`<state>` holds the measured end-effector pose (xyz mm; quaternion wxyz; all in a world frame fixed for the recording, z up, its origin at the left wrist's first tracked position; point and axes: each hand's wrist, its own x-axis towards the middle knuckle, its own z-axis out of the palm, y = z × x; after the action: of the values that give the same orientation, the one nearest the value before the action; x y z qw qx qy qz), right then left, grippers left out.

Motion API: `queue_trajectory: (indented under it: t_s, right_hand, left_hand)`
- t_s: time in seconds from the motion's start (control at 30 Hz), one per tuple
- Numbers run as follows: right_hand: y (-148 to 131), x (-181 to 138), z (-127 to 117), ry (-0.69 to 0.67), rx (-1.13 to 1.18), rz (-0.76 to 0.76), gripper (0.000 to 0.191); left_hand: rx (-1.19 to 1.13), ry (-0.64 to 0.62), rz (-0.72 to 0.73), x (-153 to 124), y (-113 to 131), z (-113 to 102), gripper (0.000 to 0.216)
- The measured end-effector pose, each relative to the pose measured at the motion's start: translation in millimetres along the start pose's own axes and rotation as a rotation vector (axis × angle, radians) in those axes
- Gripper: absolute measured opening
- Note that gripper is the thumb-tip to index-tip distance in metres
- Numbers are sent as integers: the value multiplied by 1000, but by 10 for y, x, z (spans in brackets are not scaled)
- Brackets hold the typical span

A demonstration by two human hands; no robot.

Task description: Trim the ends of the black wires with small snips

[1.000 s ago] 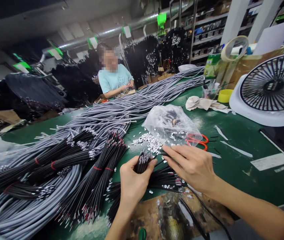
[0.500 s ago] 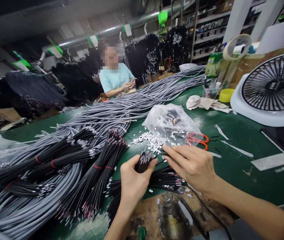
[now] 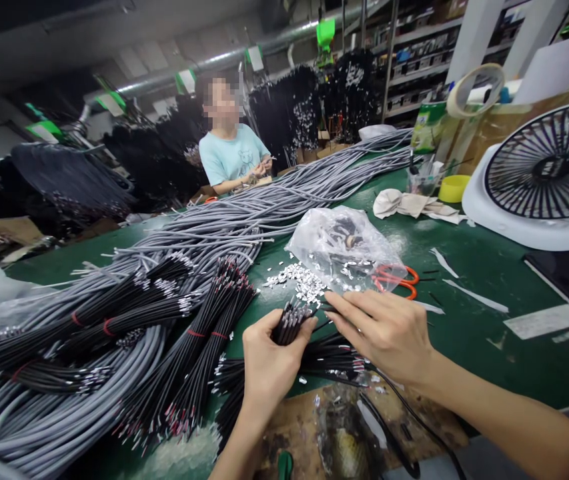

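Note:
My left hand (image 3: 270,357) is closed around a bundle of short black wires (image 3: 290,321), their silvery tips facing up and away from me. Close to its right, my right hand (image 3: 389,330) pinches a thin black wire (image 3: 325,309) between thumb and fingers; the wire's end lies near the bundle's tips. Just beyond both hands is a heap of small silvery metal pieces (image 3: 307,285). More black wires (image 3: 337,359) lie beneath my hands, partly covered by them. Bundles of black wire tied with red bands (image 3: 207,333) rest to the left.
Long grey cables (image 3: 244,213) run across the green table. A clear plastic bag (image 3: 334,233) and orange-handled scissors (image 3: 411,275) lie beyond my right hand. At the right stands a white fan (image 3: 489,200). A stained board (image 3: 294,433) is nearest me. A co-worker (image 3: 231,157) sits opposite.
Both of my hands keep almost the same place and grip. Across the table, the co-worker's head and hands have shifted slightly.

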<state>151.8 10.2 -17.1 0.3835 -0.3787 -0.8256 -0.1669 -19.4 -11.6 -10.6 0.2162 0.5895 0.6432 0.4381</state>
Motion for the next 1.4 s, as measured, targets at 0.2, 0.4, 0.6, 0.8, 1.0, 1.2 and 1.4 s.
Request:
queue_trajectory:
  t_s: [0.2, 0.4, 0.6, 0.8, 1.0, 1.2, 1.4]
  right_hand:
    - [-12, -1, 11, -23, -60, -59, 22]
    - [7, 19, 28, -58, 101, 68, 20]
    - [98, 80, 31, -103, 620, 312, 23]
    - [95, 49, 98, -81, 761, 149, 28]
    - [30, 52, 129, -180, 730, 197, 19]
    - [-33, 72, 139, -151, 788, 342, 11]
    - [-7, 99, 99, -31, 832, 412, 12]
  left_hand:
    - [0, -26, 5, 3, -28, 2, 22]
    - [-36, -70, 33, 23, -19, 2, 19]
    - [-169, -265, -52, 57, 0, -43, 29]
    - [-226, -365, -72, 38, 65, -69, 32]
    - [-188, -434, -50, 1, 90, -39, 28]
    - [-140, -198, 0, -10, -18, 22, 23]
    - [-157, -93, -90, 95, -99, 39, 26]
